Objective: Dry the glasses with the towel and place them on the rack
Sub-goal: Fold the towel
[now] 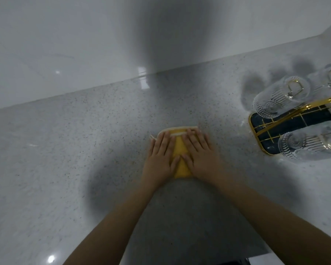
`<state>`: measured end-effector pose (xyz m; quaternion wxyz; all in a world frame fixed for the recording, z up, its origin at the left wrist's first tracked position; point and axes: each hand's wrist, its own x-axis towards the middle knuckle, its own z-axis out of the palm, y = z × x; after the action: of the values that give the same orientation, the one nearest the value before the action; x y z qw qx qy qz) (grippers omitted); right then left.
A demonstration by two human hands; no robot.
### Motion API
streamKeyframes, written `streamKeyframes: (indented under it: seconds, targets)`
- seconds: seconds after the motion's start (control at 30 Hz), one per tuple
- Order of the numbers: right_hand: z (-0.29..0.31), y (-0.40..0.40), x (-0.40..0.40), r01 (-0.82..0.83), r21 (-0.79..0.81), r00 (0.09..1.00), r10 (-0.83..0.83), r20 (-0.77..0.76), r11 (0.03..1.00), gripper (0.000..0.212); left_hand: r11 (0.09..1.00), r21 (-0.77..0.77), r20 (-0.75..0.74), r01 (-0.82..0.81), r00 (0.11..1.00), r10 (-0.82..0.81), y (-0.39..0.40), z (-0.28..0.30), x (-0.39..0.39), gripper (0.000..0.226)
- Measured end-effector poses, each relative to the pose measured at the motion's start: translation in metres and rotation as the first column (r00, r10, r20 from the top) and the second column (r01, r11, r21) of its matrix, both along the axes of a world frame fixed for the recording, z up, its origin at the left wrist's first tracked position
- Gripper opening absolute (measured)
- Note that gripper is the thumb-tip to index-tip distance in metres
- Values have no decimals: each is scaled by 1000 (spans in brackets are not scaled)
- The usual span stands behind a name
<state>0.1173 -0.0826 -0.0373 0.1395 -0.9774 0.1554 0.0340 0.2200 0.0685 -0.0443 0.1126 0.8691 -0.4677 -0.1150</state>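
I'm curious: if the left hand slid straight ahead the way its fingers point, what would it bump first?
Past the towel edge, the left hand would likely meet only bare counter, then the white wall. The glasses stand far off to the right.

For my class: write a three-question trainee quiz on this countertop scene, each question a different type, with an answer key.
1. True or false: both hands lie flat on the yellow towel.
2. Multiple choice: the glasses on the gold rack are (A) upright and full, (B) hung upside down on its prongs, (C) stacked on the counter.
3. Short answer: on which side of the towel does the rack stand?

Key
1. True: the left hand and right hand press it onto the speckled counter.
2. B, as with the nearest glass.
3. The person's right.
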Motion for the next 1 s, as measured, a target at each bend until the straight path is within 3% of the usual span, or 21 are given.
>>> streamKeyframes:
  seconds: [0.23, 0.63, 0.77, 1.0]
  targets:
    - [-7, 29, -84, 4, 25, 999, -5, 34, 1000, 61, 996, -34, -21, 84, 996, -84, 27, -3, -74, 67]
    - [-1, -78, -92, 291, -34, 957, -290, 26, 956, 61, 950, -9, 38, 311, 950, -311, -123, 4, -49, 67]
    - [-1, -61, -77, 301, -35, 954, -301, 17, 953, 62, 952, 21, 38, 305, 951, -306, -106, 4, -39, 67]
    - [3, 19, -3, 95, 5, 995, -95, 16, 995, 60, 991, 73, -3, 109, 994, -109, 2, 8, 12, 83]
